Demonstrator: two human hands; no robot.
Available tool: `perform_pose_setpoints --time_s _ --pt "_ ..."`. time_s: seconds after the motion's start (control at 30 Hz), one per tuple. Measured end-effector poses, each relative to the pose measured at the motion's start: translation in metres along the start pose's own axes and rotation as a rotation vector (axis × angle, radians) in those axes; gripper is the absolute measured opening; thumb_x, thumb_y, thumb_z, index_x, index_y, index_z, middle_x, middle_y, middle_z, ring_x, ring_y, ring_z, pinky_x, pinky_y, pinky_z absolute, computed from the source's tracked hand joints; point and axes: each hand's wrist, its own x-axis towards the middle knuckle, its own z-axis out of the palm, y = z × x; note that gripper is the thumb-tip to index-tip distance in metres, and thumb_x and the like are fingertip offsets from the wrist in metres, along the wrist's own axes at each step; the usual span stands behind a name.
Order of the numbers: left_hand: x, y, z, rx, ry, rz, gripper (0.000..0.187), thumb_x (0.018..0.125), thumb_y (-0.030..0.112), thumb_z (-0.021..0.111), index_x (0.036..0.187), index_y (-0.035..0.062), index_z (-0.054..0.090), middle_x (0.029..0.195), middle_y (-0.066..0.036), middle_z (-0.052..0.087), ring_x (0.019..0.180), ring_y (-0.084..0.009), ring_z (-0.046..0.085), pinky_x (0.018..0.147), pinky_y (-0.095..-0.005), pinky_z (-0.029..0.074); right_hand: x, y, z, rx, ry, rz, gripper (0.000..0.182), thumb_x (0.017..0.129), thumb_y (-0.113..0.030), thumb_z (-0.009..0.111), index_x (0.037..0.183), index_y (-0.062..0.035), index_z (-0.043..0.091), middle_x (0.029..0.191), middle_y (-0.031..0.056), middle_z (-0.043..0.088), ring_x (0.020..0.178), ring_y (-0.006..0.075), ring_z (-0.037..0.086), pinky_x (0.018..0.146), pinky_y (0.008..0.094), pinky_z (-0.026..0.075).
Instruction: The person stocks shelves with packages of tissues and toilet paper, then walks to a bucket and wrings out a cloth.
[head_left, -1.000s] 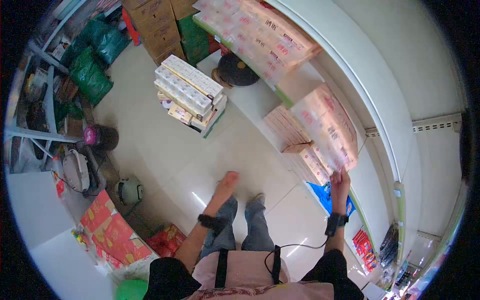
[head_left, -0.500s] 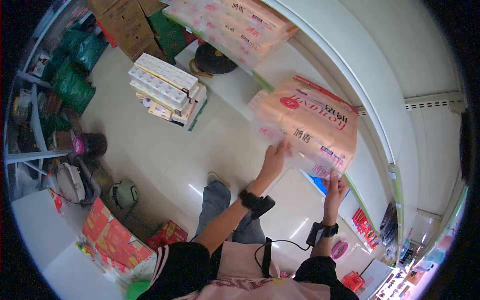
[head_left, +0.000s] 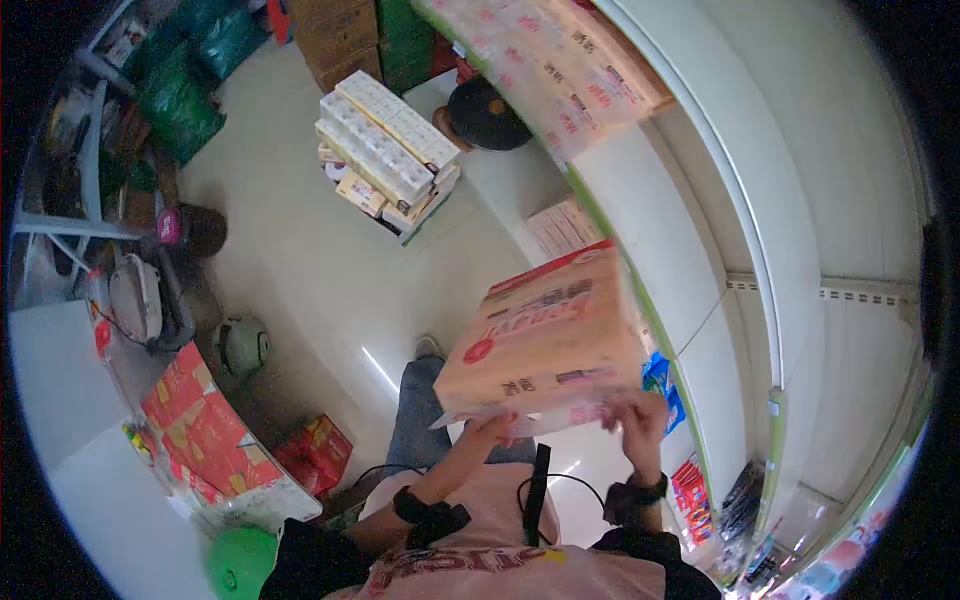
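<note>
A large peach-coloured plastic-wrapped pack (head_left: 545, 330) with red and black print is off the shelf, held out in front of my body. Its clear wrapping hangs loose along the near edge. My left hand (head_left: 490, 430) is closed on that edge near the left corner. At the right corner, my right hand (head_left: 638, 415) pinches the same film, slightly smeared by motion. The far end of the pack, with a red band, slants up toward the shelf edge. Similar peach packs (head_left: 560, 70) lie stacked on the shelf farther back.
White shelving (head_left: 650, 200) with a green edge strip curves along my right. Stacked white boxes (head_left: 390, 140) stand on the floor ahead, near a black pan (head_left: 488, 115) on the low shelf. On the left are a green helmet (head_left: 242, 345) and a red carton (head_left: 205, 420).
The pack has come off the shelf and moved down toward my body, turning as it comes. Both hands have drawn back with it, still on the wrapping. My view has shifted.
</note>
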Motion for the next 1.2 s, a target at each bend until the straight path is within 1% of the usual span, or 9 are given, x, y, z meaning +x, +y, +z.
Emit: perform_pose_setpoints --time_s 0.1,0.2,0.3,0.37,0.43,0.77,0.83,1.03,1.2 --pt "0.011 -0.004 -0.032 -0.010 -0.015 -0.088 0.043 0.085 0.034 0.042 0.107 -0.0031 0.042 0.103 -0.014 0.052 0.089 -0.0175 0.052 0.076 -0.0279 0.041 0.041 0.022 0.036 0.040 -0.182 -0.032 0.019 0.078 -0.005 0.045 0.062 0.0008 0.052 0.049 0.0063 0.049 0.043 0.0122 0.047 0.042 0.0227 0.036" --pt "0.033 -0.011 -0.056 -0.225 0.178 -0.061 0.027 0.085 0.026 0.044 0.090 0.0005 0.053 0.071 -0.005 0.057 0.062 -0.0129 0.055 0.062 -0.0246 0.045 0.076 0.053 0.072 0.255 -0.240 0.121 0.021 0.080 -0.006 0.044 0.062 0.0019 0.050 0.048 0.0053 0.047 0.042 0.0106 0.044 0.041 0.0226 0.035" --pt "0.061 -0.005 -0.080 -0.126 0.145 -0.094 0.039 0.086 0.030 0.041 0.105 -0.0035 0.043 0.093 -0.015 0.057 0.091 -0.0225 0.055 0.077 -0.0316 0.045 0.109 0.078 0.102 0.286 -0.235 0.192 0.022 0.082 -0.007 0.043 0.062 0.0019 0.050 0.048 0.0044 0.047 0.042 0.0097 0.043 0.040 0.0225 0.033" --pt "0.074 0.035 -0.069 -0.096 0.317 0.087 0.029 0.085 0.027 0.042 0.081 0.0009 0.054 0.070 -0.008 0.058 0.063 -0.0156 0.058 0.056 -0.0279 0.048 0.138 0.098 0.114 0.278 -0.228 0.222 0.023 0.082 -0.007 0.044 0.062 0.0019 0.051 0.049 0.0041 0.047 0.042 0.0095 0.042 0.040 0.0226 0.033" --pt "0.134 -0.003 -0.104 -0.122 0.347 0.113 0.030 0.085 0.028 0.041 0.079 0.0016 0.056 0.070 -0.008 0.059 0.060 -0.0149 0.057 0.055 -0.0271 0.047 0.171 0.127 0.126 0.316 -0.231 0.207 0.023 0.082 -0.009 0.045 0.062 0.0013 0.051 0.049 0.0037 0.046 0.042 0.0093 0.042 0.040 0.0224 0.033" --pt "0.369 0.036 -0.118 -0.336 0.313 0.297 0.026 0.085 0.025 0.040 0.077 0.0096 0.059 0.069 -0.005 0.058 0.062 -0.0151 0.056 0.054 -0.0280 0.043 0.366 0.250 0.141 0.433 0.130 0.189 0.021 0.081 -0.012 0.047 0.065 -0.0004 0.053 0.057 0.0035 0.052 0.048 0.0083 0.046 0.043 0.0213 0.037" --pt "0.385 0.042 -0.135 0.770 0.180 0.730 0.021 0.086 0.017 0.034 0.091 0.0055 0.051 0.099 -0.010 0.050 0.095 -0.0224 0.047 0.084 -0.0316 0.036 0.381 0.266 0.152 0.637 0.174 0.200 0.020 0.083 -0.009 0.044 0.067 -0.0007 0.054 0.059 0.0032 0.052 0.050 0.0082 0.046 0.045 0.0215 0.039" --pt "0.387 0.117 -0.158 0.566 0.100 0.448 0.023 0.082 0.011 0.028 0.094 0.0055 0.046 0.097 -0.010 0.048 0.098 -0.0233 0.043 0.089 -0.0326 0.028 0.405 0.270 0.168 0.422 0.189 0.095 0.023 0.080 -0.008 0.043 0.057 -0.0064 0.044 0.054 -0.0007 0.041 0.050 0.0081 0.039 0.046 0.0218 0.032" --pt "0.421 0.086 -0.165 0.659 0.176 0.589 0.026 0.087 0.017 0.025 0.096 0.0050 0.046 0.093 -0.010 0.051 0.096 -0.0221 0.045 0.089 -0.0323 0.029 0.421 0.280 0.181 0.401 0.218 0.087 0.018 0.077 -0.007 0.044 0.059 -0.0060 0.049 0.057 0.0006 0.046 0.052 0.0085 0.041 0.047 0.0216 0.030"
